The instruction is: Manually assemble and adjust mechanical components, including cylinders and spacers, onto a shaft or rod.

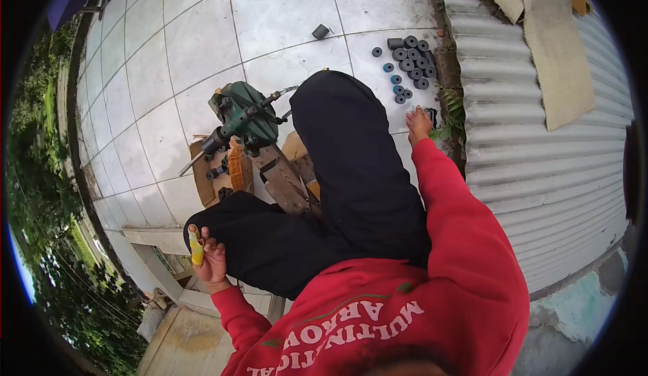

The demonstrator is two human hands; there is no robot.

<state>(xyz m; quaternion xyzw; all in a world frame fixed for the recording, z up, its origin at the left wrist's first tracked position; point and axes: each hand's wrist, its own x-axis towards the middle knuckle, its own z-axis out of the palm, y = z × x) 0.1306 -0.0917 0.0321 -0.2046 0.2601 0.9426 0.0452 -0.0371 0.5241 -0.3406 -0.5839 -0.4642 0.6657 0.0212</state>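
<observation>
Rings, dark and thick-walled [416, 73], stand grouped on the pale tiled floor [283, 15], several showing blue faces. Directions are read with twelve o'clock at the top of the head view. From my remote post I see the group at twelve o'clock from the right hand [420, 126], its long axis running roughly from twelve to six; this hand is far nearer to it than the other. The fingers of the right hand are extended and slightly bent beside a small black piece [430, 115] at one to two o'clock; I cannot tell whether they touch or grip it.

The left hand [214, 261], well apart at seven to eight o'clock from the right, is raised with loosely curled fingers. A yellow item [196, 248] lies along one finger; whether it is held or wrapped there, I cannot tell.

At nine o'clock from the right hand, and between twelve and one from the left, sits a green metal machine [253, 109], its shaft line running from eight to two o'clock. A single dark cylinder [320, 32] lies between ten and eleven from the right hand.
</observation>
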